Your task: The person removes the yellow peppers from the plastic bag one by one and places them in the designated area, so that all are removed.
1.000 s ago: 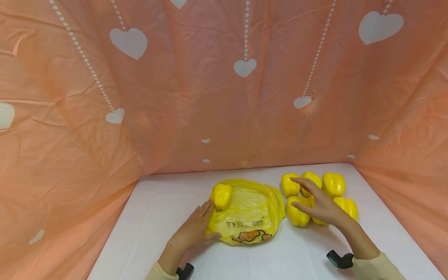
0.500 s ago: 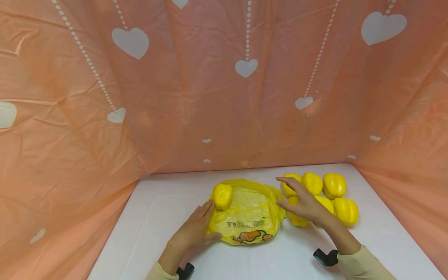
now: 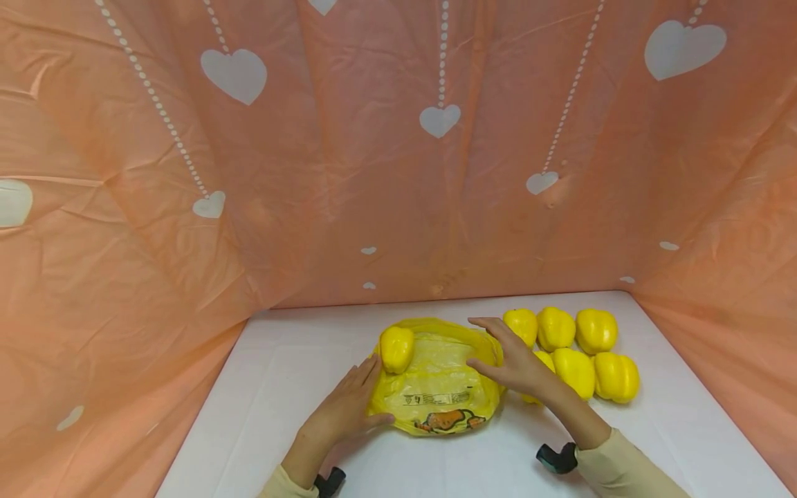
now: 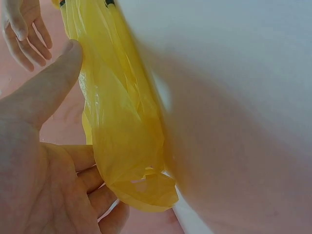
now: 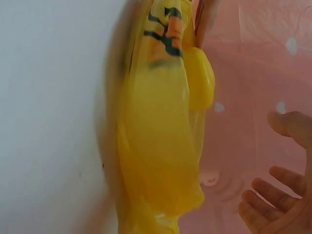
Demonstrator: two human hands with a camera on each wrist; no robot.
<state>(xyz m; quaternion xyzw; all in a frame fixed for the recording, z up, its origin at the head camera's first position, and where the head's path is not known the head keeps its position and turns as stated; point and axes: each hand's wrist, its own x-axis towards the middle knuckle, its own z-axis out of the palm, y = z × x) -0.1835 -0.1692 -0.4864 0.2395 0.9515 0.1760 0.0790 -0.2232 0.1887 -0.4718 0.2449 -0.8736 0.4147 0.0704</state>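
Note:
On the white table a yellow plastic bag [image 3: 436, 380] lies with its mouth spread, printed text and an orange picture on its near side. One yellow bell pepper [image 3: 397, 350] sits at the bag's left part. My left hand [image 3: 345, 404] rests against the bag's left edge, fingers extended; in the left wrist view the thumb and fingers touch the plastic [image 4: 122, 117]. Above the bag's right rim hovers my right hand [image 3: 513, 360], thumb and fingers apart and holding nothing. The right wrist view shows that hand [image 5: 282, 185] apart from the bag.
Several yellow bell peppers [image 3: 574, 373] stand in two rows on the right of the table [image 3: 292, 366], partly behind my right forearm. A peach curtain with white hearts [image 3: 436, 207] encloses the back and sides. A black wrist-worn device [image 3: 557, 458] sits by the right sleeve.
My right hand has moved left, from over the peppers to above the bag's right rim, uncovering more of the peppers. The left hand and the bag have stayed in place.

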